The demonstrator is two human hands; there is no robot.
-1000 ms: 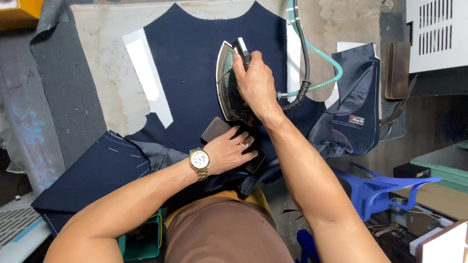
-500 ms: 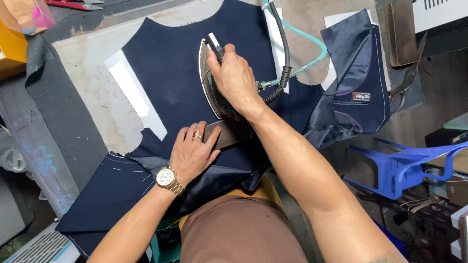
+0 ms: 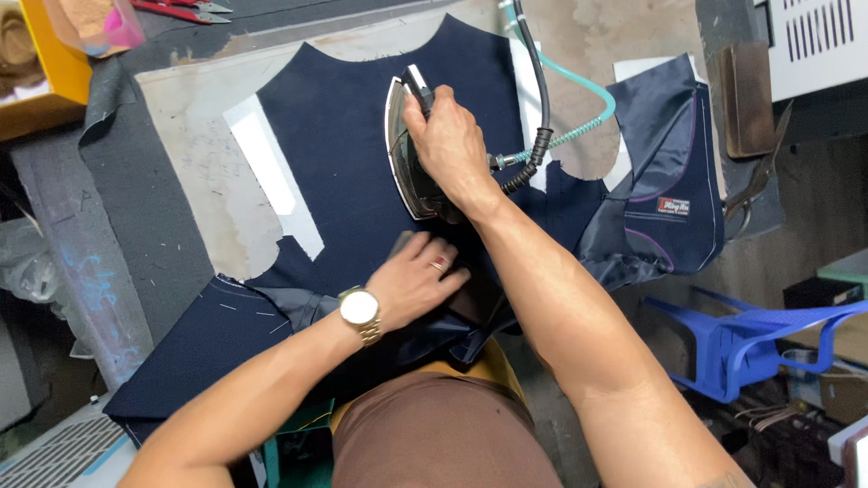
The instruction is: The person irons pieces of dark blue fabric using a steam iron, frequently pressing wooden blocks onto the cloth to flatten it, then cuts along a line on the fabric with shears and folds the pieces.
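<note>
Right-hand fingers wrapped tight around the handle of the steam iron, right hand on top, soleplate flat on the navy fabric panel. Left-hand fingers spread flat and open, gripping nothing, pressing a grey folded edge of cloth just below the heel of the iron; left hand close to the hot plate, gold wristwatch on the wrist. Iron near the middle of the navy panel, nose pointing away from the body.

Beside the iron to its right, black cord and teal steam hose looping over the panel's right edge. Left of the iron, a white strip of interfacing lying on the padded bench. Further right of the iron, a navy lining piece with purple stitching, then shears at the bench edge. Far above and left of the iron, red snips and a yellow bin. Blue plastic chair low to the right of the iron.

Likely risks: burnt left fingertips, given how little gap separates them from the iron's heel; a scorch or shine mark from lingering on one spot; a crease pressed in where the grey fold bunches under the palm; hose snagging the panel's edge and dragging it askew.
</note>
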